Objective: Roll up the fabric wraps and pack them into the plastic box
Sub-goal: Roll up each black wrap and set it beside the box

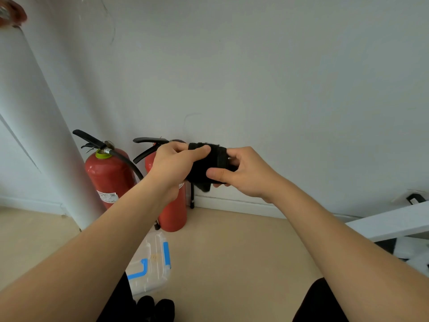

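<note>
A black fabric wrap (210,162), mostly rolled into a thick bundle, is held up in front of the wall at chest height. My left hand (175,165) grips its left side, thumb across the top. From the right, my right hand (243,174) pinches the roll, thumb on the front and fingers behind. A short loose end hangs below the roll. The clear plastic box (151,266) with blue latches lies on the floor below, partly hidden by my left forearm.
Two red fire extinguishers (109,175) (173,212) stand against the wall behind my hands. A white column (44,135) rises at left. A white board (390,223) lies on the floor at right. Dark rolled items (155,307) sit near the box at the bottom edge.
</note>
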{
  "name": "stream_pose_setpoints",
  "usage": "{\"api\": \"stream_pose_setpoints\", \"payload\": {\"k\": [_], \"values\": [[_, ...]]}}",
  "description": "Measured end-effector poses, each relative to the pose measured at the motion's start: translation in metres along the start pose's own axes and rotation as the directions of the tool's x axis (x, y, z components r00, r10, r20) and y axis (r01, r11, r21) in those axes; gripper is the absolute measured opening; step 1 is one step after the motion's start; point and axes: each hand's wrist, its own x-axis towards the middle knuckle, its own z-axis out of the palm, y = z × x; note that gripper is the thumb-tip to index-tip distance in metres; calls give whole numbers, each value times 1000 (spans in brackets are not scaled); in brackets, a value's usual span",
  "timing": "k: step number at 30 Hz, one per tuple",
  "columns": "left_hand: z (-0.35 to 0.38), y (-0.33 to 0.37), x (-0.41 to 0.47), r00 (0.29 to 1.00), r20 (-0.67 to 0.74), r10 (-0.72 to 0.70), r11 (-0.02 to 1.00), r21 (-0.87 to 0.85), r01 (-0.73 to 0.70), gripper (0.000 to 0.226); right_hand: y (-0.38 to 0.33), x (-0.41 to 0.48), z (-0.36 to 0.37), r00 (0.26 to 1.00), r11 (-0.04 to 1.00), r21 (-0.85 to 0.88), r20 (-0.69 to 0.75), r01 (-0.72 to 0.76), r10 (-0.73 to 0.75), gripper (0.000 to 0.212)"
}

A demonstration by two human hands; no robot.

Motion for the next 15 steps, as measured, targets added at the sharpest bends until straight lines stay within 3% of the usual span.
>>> {"api": "stream_pose_setpoints", "payload": {"k": [3, 5, 6, 8, 9, 13, 15], "values": [[-3, 1, 3, 999, -44, 28, 999, 31, -26, 55, -1, -2, 2, 1000, 995, 100, 11, -20, 19, 26], [-5, 6, 2, 992, 34, 125, 979, 161, -129, 24, -3, -2, 3, 999, 987, 153, 18, -44, 42, 25], [-5, 8, 1, 981, 83, 178, 954, 229, -192, 21, -4, -2, 4, 998, 983, 174, 26, -57, 54, 25], [-4, 7, 2, 957, 162, 241, 899, 335, -283, 46, -4, -3, 4, 996, 972, 220, 52, -86, 77, 25], [-5, 7, 1, 955, 185, 233, 884, 368, -287, 48, -4, -3, 4, 994, 963, 251, 67, -102, 88, 27], [-11, 10, -3, 951, 253, 175, 908, 332, -256, 37, -7, -2, 6, 992, 898, 422, 58, -125, 111, 31], [-16, 10, -5, 937, 299, 181, 911, 308, -274, 39, -9, -2, 7, 991, 858, 498, 34, -127, 127, 50]]}}
